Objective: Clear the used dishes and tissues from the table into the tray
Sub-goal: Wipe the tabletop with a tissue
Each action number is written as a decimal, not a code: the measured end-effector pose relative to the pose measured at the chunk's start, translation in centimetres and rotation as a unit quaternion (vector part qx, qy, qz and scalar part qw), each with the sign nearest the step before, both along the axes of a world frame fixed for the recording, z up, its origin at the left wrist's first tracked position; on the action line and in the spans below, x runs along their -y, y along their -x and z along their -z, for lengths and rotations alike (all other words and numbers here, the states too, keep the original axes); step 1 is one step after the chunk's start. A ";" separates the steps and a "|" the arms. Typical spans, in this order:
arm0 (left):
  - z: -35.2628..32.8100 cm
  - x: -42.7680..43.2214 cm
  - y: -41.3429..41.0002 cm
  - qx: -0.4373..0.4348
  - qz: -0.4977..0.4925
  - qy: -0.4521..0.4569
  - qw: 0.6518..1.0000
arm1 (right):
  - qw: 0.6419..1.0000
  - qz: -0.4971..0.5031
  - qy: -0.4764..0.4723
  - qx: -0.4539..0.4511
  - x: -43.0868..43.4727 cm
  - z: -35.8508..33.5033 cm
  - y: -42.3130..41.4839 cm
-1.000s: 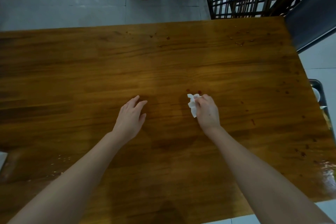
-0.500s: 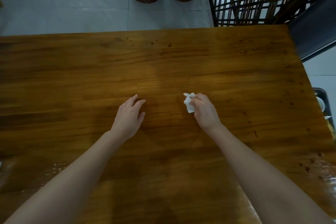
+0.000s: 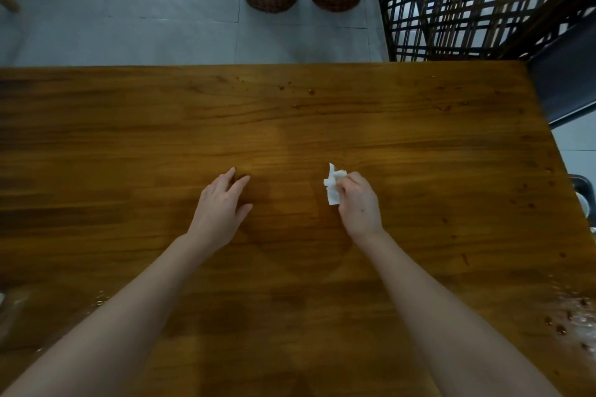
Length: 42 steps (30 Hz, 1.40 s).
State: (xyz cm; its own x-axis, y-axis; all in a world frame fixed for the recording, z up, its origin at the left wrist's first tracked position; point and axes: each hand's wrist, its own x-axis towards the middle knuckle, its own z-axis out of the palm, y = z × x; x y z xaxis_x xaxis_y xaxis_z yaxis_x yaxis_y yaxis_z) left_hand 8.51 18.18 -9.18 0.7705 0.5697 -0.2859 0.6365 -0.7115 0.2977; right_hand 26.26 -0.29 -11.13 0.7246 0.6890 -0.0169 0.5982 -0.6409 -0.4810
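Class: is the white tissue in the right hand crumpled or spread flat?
Crumpled. The tissue is bunched in the right hand, pinched by curled fingers, with a wrinkled flap showing.

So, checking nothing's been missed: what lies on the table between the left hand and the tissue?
Just bare table between the left hand and the tissue, as the head view shows.

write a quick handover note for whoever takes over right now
Left hand: open, holds nothing, low over the table.
Right hand: pinches a crumpled tissue at mid-table.
Tray: only a corner shows past the table's right edge; its contents are too cropped to tell.
Done: tissue is in hand; no dishes show on the visible tabletop.
Left: carry the tissue right and drop it in the tray. Wet drops remain near the right corner.
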 end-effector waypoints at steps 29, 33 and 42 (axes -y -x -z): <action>-0.5 -10.1 -3.8 -0.181 0.004 -0.013 0.983 | 0.996 -0.038 -0.071 0.024 -17.2 1.4 -7.6; -0.9 -10.1 -3.8 -0.181 0.002 0.001 0.984 | 0.993 0.090 -0.068 0.021 -16.5 1.3 -13.1; -0.9 -10.1 -3.9 -0.191 0.002 0.007 0.982 | 0.992 0.096 -0.072 0.035 -19.8 1.4 -9.8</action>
